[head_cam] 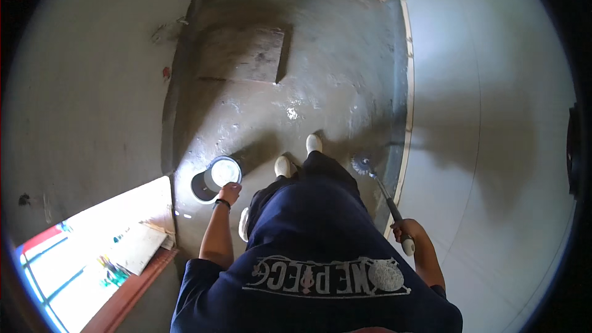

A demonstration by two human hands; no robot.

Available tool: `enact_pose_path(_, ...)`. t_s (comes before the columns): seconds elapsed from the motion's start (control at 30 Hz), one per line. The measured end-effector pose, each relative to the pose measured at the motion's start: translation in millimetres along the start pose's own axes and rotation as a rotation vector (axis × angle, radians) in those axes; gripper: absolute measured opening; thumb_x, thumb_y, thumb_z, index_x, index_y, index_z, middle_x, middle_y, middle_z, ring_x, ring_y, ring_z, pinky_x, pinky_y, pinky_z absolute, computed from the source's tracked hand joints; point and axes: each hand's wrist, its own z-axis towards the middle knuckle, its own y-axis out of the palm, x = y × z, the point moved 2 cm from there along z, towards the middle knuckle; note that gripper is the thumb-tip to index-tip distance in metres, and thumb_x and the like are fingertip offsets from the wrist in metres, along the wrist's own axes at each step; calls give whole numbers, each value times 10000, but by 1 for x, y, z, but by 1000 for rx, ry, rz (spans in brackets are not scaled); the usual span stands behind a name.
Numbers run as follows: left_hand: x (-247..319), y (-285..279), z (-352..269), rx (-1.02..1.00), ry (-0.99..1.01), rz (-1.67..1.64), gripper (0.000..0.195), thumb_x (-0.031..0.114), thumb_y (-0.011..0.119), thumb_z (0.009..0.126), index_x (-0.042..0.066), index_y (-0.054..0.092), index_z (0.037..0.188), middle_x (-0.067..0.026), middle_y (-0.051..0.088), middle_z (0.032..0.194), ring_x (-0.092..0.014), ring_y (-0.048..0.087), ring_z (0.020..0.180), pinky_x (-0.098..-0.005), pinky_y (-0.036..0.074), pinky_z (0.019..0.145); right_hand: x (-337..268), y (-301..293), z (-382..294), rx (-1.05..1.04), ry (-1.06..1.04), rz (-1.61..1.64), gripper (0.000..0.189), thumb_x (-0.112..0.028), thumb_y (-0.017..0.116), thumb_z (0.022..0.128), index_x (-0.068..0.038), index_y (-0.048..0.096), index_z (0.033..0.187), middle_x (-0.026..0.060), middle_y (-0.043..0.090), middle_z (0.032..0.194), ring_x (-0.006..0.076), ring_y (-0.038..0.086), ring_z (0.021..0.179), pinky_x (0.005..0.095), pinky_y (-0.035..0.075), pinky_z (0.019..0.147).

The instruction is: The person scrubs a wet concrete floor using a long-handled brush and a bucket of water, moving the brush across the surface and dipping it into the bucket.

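A round container (225, 172) with a bright white inside is at my left. My left hand (230, 193) is closed at its near rim. A dark rounded shape with a pale edge (201, 188) shows beside and partly behind the container; whether it is a second vessel I cannot tell. At my right side, my right hand (406, 230) grips the grey handle of a long-handled tool (392, 207). Its round, bristly head (362, 164) is down by the floor near the right wall. I cannot tell whether the head touches the floor.
The grey floor (323, 97) looks wet and shiny, with a square raised slab or board (254, 55) ahead. A pale wooden strip (409, 97) runs along the white right wall (462, 55). Lower left, a red sill (134, 286) under a bright window holds small items.
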Motion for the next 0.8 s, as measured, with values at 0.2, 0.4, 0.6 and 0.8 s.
enact_pose_path(0.2,-47,46,-51,57,-196,-270,205,235,607,786,92,628,932,-102,662,835,-199,649,656,-322,522,666,-103,-49,-24,-26,-126,-218,150,-66,620,731,-41,477,694,47,465,554,130,435,413,290,369,374)
enact_pose_path(0.4,-44,103,-103,97,-232,-260,247,314,578,796,112,653,917,-106,658,764,-182,640,728,-317,502,669,-246,-28,-6,-61,-519,-612,180,-155,609,728,-45,508,628,47,473,488,158,478,383,300,422,387)
enact_pose_path(0.6,16,97,-153,214,-52,-154,272,306,609,791,77,647,933,-111,659,778,-191,643,742,-298,498,665,-408,44,92,-176,-669,-646,128,-116,546,735,-11,473,747,74,486,495,204,494,372,354,425,357)
enact_pose_path(0.8,40,69,-195,322,-119,-227,271,283,605,815,60,638,965,-90,657,764,-164,640,738,-282,494,678,-495,109,138,566,-785,-1277,378,-186,432,859,-85,467,1222,139,636,904,249,643,652,373,509,577)
